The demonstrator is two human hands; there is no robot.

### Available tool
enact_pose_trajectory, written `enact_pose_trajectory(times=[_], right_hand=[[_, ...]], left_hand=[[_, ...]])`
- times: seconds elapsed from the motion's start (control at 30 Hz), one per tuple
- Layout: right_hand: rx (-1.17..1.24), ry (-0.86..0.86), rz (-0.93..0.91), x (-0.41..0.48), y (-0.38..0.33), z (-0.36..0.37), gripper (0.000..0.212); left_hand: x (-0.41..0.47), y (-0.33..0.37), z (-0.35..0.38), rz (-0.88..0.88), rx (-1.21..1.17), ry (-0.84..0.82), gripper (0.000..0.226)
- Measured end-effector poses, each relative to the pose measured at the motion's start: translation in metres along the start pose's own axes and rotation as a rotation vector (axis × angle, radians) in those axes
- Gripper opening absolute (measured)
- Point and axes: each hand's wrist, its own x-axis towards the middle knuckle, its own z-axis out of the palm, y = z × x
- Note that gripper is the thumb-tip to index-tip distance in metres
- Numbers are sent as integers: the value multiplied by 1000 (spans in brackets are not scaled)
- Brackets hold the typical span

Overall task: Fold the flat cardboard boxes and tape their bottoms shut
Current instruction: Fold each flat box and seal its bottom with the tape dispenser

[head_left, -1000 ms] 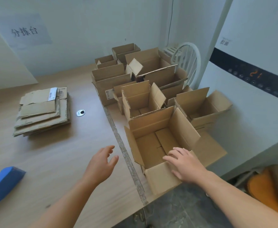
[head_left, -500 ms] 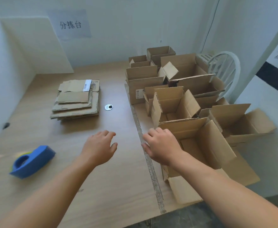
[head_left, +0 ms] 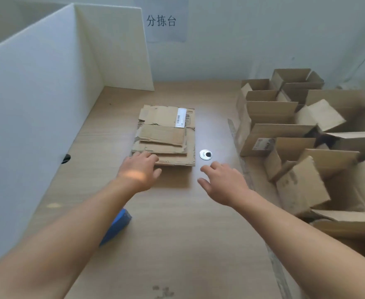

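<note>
Left fingers on flat boxes, lengthwise away

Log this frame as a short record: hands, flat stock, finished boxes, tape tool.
left hand: open, fingertips over the near edge of the flat cardboard stack
right hand: open, empty, over the table beside the metal grommet
flat cardboard stack: mid-table, white label on top
folded boxes: crowded at right, tops open
tape dispenser: blue, partly under left forearm

left hand and right hand both stretched forward, palms down, fingers loosely spread and holding nothing.
</note>
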Motion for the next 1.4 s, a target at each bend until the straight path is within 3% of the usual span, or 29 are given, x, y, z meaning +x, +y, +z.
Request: enact_pose_trajectory(times=[0.27,0.37,0.47,0.57,0.73,0.87,1.17,1.4], right_hand=[[480,14,297,121,-23,44,52],[744,96,532,162,-24,49,65],[1008,55,685,196,-18,59,81],[1186,24,706,215,-19,74,85],[1199,22,619,235,-38,86,93],[1114,-32,572,247,-79,93,106],[1128,-96,449,266,-193,115,83],[1171,-168,376,271,-242,119,76]], left_hand=[[101,-72,42,-88,-218,34,58],[131,-84,57,-194,-376,32,64],[151,-91,74,-270,-619,38,74],[158,-95,92,-270,-812,30,81],[161,-122,105,-315,-924,86,83],[152,-166,102,-346,-858,87,86],[99,-268,83,-520,-530,167,92],[88,-288,64,-277,47,187,65]])
